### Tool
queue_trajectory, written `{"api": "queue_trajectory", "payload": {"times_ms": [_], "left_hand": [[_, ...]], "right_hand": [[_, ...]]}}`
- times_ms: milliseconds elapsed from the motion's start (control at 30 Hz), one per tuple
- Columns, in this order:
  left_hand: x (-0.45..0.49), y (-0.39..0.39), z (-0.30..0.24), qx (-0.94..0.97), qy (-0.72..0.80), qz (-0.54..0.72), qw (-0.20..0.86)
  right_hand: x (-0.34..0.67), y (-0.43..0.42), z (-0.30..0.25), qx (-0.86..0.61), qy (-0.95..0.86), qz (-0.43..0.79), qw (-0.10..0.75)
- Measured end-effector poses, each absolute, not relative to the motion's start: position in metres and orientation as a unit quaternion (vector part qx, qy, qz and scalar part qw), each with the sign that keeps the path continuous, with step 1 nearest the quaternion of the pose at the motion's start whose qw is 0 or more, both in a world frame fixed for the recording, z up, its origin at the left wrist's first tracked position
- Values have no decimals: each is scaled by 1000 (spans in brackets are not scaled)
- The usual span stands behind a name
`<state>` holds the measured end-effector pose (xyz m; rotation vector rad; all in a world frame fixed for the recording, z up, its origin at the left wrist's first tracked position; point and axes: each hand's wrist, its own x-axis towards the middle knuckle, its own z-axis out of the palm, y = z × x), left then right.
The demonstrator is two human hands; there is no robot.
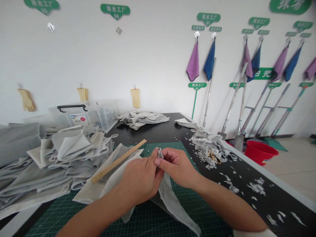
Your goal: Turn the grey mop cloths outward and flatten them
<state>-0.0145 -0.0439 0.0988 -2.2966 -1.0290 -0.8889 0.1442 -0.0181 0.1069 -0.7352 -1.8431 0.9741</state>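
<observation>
Here, the black counter (163, 131) runs out of view, its green cutting mat (209, 214) partly covered. Over that, the grey fabric piece (172, 200) hangs half-hidden behind your left hand (142, 176); its grip and your right hand's (179, 166) pinch the top edge. Scraps (203, 149) obscure gold handles (214, 158).

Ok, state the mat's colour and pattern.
The mat is green with pale grid lines, seen in the head view.

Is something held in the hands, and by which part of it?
The left hand and right hand pinch a grey cloth by its upper edge; the rest hangs below.
</observation>
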Motion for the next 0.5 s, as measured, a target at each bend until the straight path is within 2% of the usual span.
{"api": "queue_trajectory", "payload": {"times_ms": [333, 500], "left_hand": [[-9, -47, 97, -839, -385, -325, 204], [-16, -45, 103, -857, -359, -351, 117]], "right_hand": [[147, -19, 108, -296, -741, 406, 446], [148, -20, 110, -288, -732, 404, 468]]}}
